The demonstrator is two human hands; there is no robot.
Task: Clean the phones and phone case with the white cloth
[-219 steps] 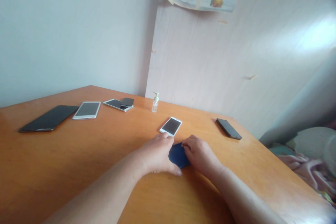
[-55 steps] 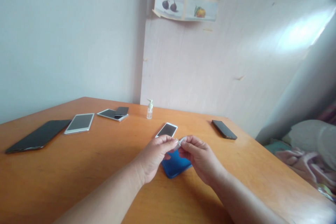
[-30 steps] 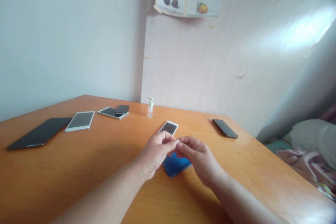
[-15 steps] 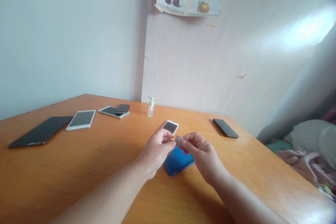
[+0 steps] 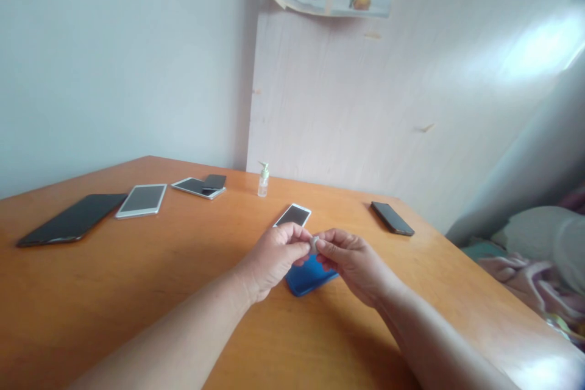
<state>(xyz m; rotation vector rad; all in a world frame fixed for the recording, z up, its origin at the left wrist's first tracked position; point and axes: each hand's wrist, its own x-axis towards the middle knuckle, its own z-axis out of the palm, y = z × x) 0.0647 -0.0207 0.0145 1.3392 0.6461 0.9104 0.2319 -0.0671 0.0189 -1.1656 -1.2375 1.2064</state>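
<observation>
A small grey-white piece (image 5: 314, 245), too small to name, is pinched between the fingertips of both hands. My left hand (image 5: 286, 250) grips its left side with thumb and forefinger. From the right, my right hand (image 5: 345, 251) holds it the same way, its other fingers curled in. Under the hands lies a blue flat case (image 5: 306, 278), partly covered by them. Just behind my left hand, a white smartphone (image 5: 294, 215) with a dark screen rests on the table, its lower end hidden by the fingers.
On the wooden table (image 5: 159, 292) stands a clear pump bottle (image 5: 263, 181). Leftward lie a black tablet (image 5: 73, 219), a white tablet (image 5: 142, 201), and another white tablet (image 5: 189, 185) with a dark phone (image 5: 214, 182) on it. A black phone (image 5: 392, 218) lies right. Bedding (image 5: 539, 250) is beyond.
My hands have drawn closer together, and less of the grey-white piece shows between them. More of the white smartphone is visible. The view has tilted slightly downward.
</observation>
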